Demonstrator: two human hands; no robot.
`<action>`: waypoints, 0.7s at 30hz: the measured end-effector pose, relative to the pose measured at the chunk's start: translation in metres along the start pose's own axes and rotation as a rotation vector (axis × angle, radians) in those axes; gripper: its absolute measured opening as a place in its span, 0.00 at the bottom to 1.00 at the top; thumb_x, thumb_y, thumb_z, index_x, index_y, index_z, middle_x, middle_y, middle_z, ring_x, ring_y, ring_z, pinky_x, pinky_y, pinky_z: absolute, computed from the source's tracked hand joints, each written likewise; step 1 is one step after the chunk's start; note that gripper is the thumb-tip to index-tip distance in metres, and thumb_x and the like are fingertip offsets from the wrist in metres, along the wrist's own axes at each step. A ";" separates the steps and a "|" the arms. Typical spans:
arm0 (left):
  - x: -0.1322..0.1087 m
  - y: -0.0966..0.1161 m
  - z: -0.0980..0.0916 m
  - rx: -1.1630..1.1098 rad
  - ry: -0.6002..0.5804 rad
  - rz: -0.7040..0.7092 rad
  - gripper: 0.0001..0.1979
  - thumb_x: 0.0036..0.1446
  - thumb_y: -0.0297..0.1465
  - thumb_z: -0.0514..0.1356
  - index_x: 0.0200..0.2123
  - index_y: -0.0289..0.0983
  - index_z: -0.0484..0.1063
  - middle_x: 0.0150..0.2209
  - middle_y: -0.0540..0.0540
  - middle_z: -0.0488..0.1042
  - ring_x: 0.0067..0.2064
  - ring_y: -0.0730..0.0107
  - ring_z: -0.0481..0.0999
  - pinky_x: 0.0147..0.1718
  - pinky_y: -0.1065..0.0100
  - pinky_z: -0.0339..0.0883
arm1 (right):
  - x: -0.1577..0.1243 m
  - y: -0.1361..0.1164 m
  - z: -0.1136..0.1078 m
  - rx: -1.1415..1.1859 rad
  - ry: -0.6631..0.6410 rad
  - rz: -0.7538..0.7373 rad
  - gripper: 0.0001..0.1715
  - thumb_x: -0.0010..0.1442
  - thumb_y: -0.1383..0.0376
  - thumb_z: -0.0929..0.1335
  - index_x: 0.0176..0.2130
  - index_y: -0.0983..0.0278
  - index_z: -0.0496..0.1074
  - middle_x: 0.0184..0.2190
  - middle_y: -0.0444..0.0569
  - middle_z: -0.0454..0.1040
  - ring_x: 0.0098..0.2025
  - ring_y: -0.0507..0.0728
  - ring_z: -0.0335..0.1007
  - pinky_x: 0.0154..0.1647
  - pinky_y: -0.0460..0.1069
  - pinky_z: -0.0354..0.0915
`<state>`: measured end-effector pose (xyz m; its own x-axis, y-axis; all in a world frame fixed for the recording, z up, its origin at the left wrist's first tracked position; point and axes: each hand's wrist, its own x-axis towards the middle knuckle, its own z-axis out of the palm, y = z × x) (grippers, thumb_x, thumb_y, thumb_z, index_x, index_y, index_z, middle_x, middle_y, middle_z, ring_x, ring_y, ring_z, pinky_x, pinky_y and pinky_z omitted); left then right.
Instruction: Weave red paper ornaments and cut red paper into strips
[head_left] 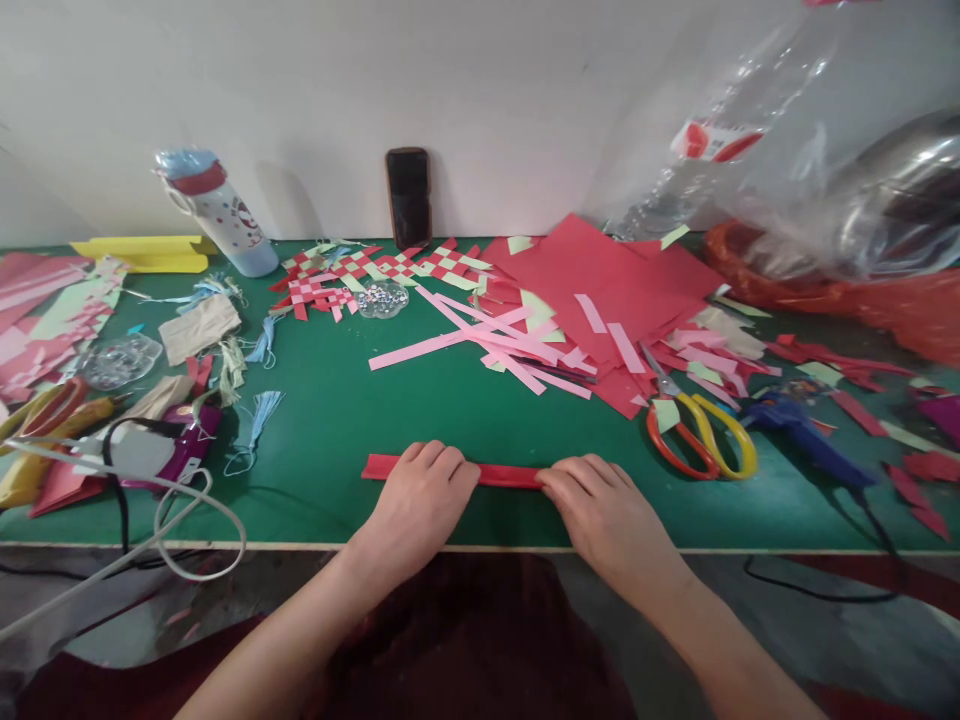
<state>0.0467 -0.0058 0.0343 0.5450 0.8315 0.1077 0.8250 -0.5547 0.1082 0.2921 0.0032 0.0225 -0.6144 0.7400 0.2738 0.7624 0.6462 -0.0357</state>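
Observation:
A narrow folded strip of red paper (511,475) lies lengthwise near the front edge of the green table (322,420). My left hand (429,497) is closed over its left part, and a short end pokes out beyond the knuckles. At the strip's right end, my right hand (600,500) pinches the paper between thumb and fingers. Both palms face down, so the undersides of the fingers are hidden. Pink paper strips (517,345) and red paper sheets (600,290) are spread behind the hands.
Scissors (701,440) and a blue glue gun (810,435) lie at right. A phone (409,200) leans on the wall; a bottle (225,220) stands left of it. Woven paper pieces (397,265) lie behind. Cables (199,530) and a tassel (259,425) are at left.

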 end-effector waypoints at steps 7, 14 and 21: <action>0.012 -0.003 0.000 0.039 -0.037 -0.050 0.08 0.64 0.23 0.53 0.36 0.37 0.70 0.31 0.47 0.71 0.35 0.63 0.71 0.35 0.61 0.63 | 0.004 0.002 0.002 -0.034 0.025 0.047 0.16 0.69 0.66 0.58 0.41 0.63 0.74 0.32 0.51 0.74 0.35 0.57 0.65 0.36 0.52 0.55; 0.017 -0.004 0.000 0.032 -0.051 -0.084 0.08 0.65 0.24 0.52 0.36 0.36 0.70 0.32 0.47 0.71 0.33 0.64 0.72 0.35 0.62 0.64 | 0.008 0.008 0.000 0.009 0.018 0.122 0.18 0.70 0.60 0.58 0.38 0.63 0.72 0.32 0.49 0.73 0.34 0.56 0.66 0.34 0.52 0.55; 0.020 -0.005 -0.001 0.024 -0.064 -0.093 0.08 0.65 0.25 0.52 0.34 0.37 0.69 0.31 0.47 0.70 0.32 0.66 0.72 0.33 0.64 0.65 | 0.009 0.008 0.000 0.038 0.018 0.159 0.16 0.70 0.60 0.59 0.38 0.62 0.72 0.33 0.50 0.73 0.36 0.57 0.65 0.35 0.52 0.56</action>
<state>0.0533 0.0136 0.0373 0.4740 0.8798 0.0349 0.8752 -0.4751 0.0908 0.2927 0.0148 0.0243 -0.4824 0.8305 0.2786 0.8414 0.5277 -0.1161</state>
